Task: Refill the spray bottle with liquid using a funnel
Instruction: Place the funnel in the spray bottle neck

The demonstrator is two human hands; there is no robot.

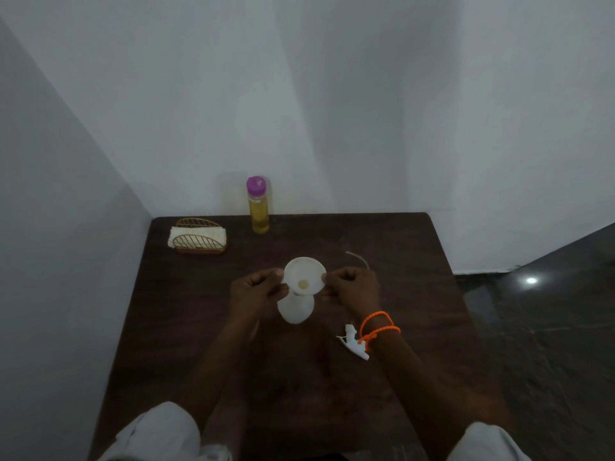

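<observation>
A white funnel sits in the neck of a white spray bottle body at the middle of the dark wooden table. My left hand pinches the funnel's left rim. My right hand pinches its right rim. The white spray trigger head lies on the table to the right, partly under my right wrist, and its thin tube shows beyond my right hand. A bottle of yellow liquid with a purple cap stands upright at the table's far edge.
A gold wire holder with a white cloth stands at the far left corner. White walls close off the table's left and far sides. Dark floor lies to the right.
</observation>
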